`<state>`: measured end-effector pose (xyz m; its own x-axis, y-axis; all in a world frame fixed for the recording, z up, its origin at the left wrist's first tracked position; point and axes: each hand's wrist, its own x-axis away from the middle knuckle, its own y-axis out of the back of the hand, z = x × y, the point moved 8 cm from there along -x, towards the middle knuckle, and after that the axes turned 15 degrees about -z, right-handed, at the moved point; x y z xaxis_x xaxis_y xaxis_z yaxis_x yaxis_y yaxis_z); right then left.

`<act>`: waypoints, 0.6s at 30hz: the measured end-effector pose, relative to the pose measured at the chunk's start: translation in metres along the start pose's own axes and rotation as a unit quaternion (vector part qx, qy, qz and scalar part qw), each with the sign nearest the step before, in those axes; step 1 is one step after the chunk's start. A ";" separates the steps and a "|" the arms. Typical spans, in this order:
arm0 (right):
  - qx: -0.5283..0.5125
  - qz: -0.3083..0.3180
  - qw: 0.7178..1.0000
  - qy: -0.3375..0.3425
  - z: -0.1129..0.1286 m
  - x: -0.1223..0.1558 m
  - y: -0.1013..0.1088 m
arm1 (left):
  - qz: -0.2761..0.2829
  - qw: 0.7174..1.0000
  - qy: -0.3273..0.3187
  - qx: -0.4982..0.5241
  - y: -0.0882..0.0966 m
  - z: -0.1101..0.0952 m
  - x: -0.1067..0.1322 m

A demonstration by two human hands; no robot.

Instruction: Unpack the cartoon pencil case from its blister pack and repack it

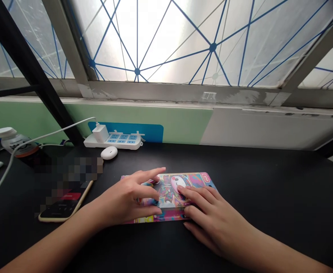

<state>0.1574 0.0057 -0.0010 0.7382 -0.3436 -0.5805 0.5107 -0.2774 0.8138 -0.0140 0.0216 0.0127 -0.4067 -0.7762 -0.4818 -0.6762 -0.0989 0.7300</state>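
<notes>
Colourful flat cartoon-printed card pack (183, 181) lies on my black desk (269, 197); left hand (126, 199) and right hand (212, 218) rest atop, fingers loosely spread.

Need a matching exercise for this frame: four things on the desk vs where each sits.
Things
1. colourful pack
2. phone
3. power strip
4. bottle

Places
A. far left, white cap on
B. under the left hand and right hand
C. at the back of the desk, charger plugged in
D. lying flat, just left of the left hand

Pairs: 1-B, 2-D, 3-C, 4-A
</notes>
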 end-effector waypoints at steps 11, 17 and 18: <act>-0.108 -0.036 0.981 -0.155 -0.039 -0.017 0.013 | 0.008 0.997 0.038 -0.065 0.005 -0.002 -0.007; -0.115 0.024 0.966 -0.232 -0.046 -0.054 -0.015 | 0.010 0.991 0.067 -0.116 0.002 0.004 -0.005; -0.135 0.042 0.960 -0.241 -0.046 -0.058 -0.022 | 0.011 0.990 0.068 -0.119 0.002 0.004 -0.004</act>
<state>0.1238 0.0729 0.0164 0.5250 -0.7483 -0.4055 0.6015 -0.0108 0.7988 -0.0161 0.0273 0.0136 -0.3228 -0.8546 -0.4067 -0.4972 -0.2125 0.8412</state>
